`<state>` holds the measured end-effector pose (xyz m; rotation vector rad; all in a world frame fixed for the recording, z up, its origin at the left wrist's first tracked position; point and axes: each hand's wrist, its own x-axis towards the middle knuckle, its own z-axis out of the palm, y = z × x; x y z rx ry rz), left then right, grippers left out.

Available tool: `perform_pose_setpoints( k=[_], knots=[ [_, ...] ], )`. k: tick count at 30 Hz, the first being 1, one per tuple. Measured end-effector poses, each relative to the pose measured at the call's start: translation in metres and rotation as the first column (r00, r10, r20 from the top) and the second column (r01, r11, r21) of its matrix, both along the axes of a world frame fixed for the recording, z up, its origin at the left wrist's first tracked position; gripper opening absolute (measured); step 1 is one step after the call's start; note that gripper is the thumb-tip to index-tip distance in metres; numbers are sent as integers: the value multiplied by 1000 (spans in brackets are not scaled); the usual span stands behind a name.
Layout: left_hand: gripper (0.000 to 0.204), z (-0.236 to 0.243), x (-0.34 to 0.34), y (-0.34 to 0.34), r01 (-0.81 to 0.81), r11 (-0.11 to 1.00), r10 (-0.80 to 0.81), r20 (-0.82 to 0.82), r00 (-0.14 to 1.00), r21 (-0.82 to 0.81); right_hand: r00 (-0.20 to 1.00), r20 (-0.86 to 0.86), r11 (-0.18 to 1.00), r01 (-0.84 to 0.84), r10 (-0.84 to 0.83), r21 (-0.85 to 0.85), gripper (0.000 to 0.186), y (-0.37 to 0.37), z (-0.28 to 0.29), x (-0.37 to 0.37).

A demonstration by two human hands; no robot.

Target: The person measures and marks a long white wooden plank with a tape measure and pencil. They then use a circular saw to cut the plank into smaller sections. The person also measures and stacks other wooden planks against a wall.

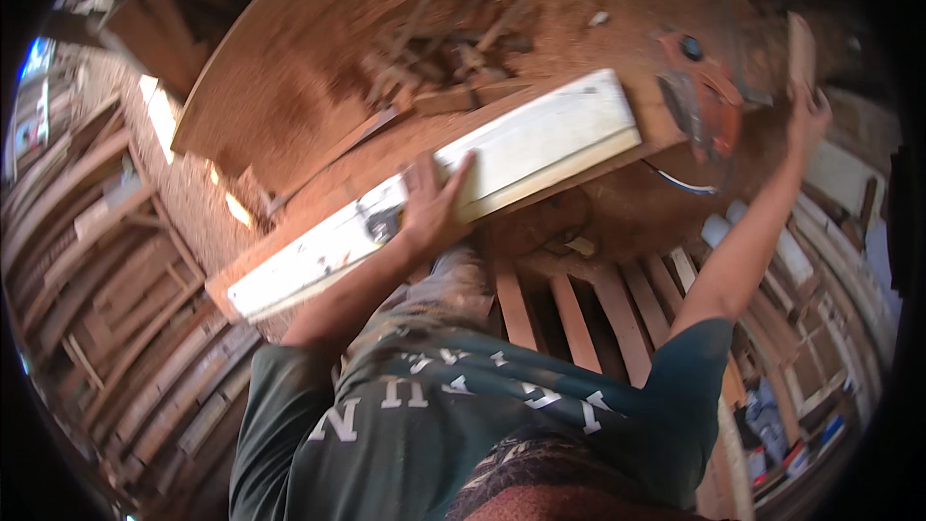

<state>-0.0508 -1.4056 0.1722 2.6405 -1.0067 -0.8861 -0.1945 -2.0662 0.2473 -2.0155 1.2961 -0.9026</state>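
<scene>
A long white-painted board (540, 140) lies slantwise across the workbench in front of me. My left hand (434, 203) rests on its top near the middle, fingers spread and lying flat. Beside that wrist, a small dark metal-looking piece (384, 222) sits on the board; its kind is unclear. Off to the far right, my right hand (808, 121) is stretched out, with its fingers closed round a short wooden piece (802, 53) that points up and away. Between the board's right end and that hand, an orange circular saw (702, 96) stands on the bench, held by neither hand.
Sawdust covers the workbench (318, 121). Wood scraps (453, 53) are heaped behind the board, near a handsaw-like blade (371, 130). A cable (680, 180) hangs by the saw. Stacked planks (145, 318) fill the left side, and timber lengths (617, 318) lie below the bench.
</scene>
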Motion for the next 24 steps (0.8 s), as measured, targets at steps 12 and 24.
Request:
perform_pose_setpoints(
  k=[12,24],
  knots=[
    [103,18,6,77,161,898,-132,97,986,-409,506,853,623,-629,-127,465,97,493,50,59],
    [138,-10,-4,622,-117,965,96,100,990,236,894,425,223,-447,140,866,78,867,-45,-50]
  ],
)
